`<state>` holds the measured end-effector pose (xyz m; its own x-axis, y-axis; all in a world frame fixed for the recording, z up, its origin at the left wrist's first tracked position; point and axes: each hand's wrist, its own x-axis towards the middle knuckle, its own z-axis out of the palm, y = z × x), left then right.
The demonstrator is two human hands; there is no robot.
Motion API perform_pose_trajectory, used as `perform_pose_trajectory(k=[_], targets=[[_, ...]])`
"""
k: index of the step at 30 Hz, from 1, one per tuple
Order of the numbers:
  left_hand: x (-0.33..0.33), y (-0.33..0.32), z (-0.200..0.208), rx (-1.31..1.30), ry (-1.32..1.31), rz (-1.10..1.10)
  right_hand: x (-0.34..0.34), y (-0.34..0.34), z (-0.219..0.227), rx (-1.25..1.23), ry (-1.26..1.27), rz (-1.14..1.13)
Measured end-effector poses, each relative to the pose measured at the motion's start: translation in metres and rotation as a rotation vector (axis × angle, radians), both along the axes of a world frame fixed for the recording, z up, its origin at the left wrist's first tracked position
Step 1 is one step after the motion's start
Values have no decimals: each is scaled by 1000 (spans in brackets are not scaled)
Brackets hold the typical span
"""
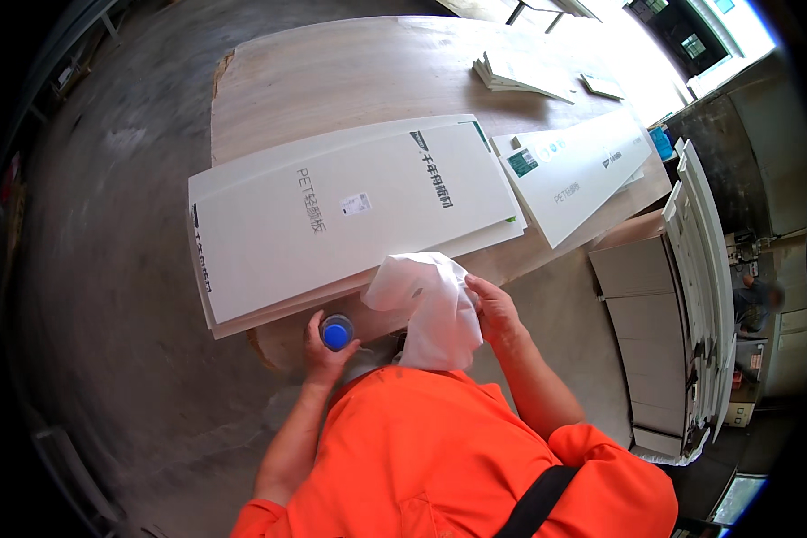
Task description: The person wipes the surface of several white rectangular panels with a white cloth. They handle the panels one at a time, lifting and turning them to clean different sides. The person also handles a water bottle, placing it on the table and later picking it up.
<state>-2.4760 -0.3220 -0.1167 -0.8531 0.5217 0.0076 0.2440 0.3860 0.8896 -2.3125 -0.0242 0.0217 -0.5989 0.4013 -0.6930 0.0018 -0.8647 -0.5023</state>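
Note:
My left hand point(329, 359) is wrapped round a clear bottle with a blue cap point(335, 335), seen from above near the table's front edge. A white cloth point(432, 314) hangs from my right hand point(496, 309), its upper edge pinched between thumb and fingers. The cloth drapes down in front of my orange top and hides part of the table edge. Just beyond both hands lies a stack of large white boards point(269, 242) with printing and a small label on the top one.
More white boards point(583, 175) lie to the right on the wooden table point(332, 76), with small offcuts point(524, 76) at its far end. A tall stack of panels point(646, 305) stands on the right. Another person point(758, 300) is at the far right.

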Motion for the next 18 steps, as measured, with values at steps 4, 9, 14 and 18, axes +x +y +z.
perform_pose_trajectory(k=[4,9,14,18], targets=[[40,-21,-1,-122,-37,195,24,24,7,184,-91,-46],[103,-28,-4,-21,-503,3,69,48,51,225,33,-73],[111,139,31,191,-845,-319,116,60,94,223,179,-68],[149,242,76,296,-1608,-735,169,74,114,316,276,-163]])
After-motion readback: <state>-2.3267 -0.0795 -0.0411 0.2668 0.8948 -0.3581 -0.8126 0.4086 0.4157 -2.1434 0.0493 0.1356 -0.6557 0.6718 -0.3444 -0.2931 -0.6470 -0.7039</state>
